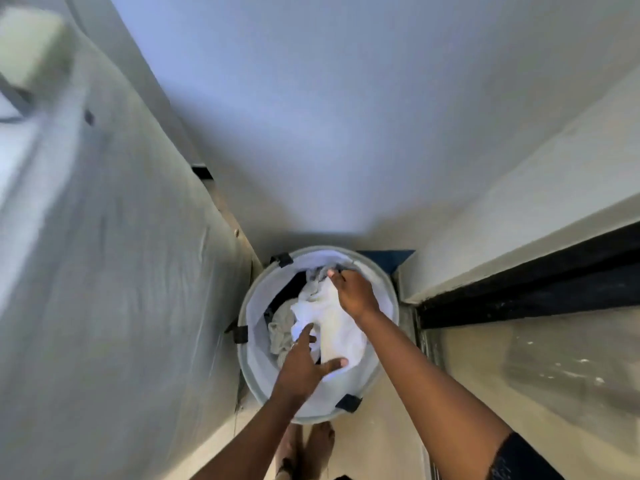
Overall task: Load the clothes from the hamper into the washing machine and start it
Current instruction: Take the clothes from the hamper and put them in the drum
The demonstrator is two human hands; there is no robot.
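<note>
Both hands grip my white garment [329, 320] inside the hamper [388, 289]: right hand [353, 292] at twelve o'clock, left hand [304, 365] at six.

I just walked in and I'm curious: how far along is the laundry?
Barely begun. Nothing looks loaded yet: the hamper holds a white cloth and a grey cloth. In hand: the right hand and left hand are gathering the white cloth. Left: carrying everything to the washer, not in view, and starting it.
</note>
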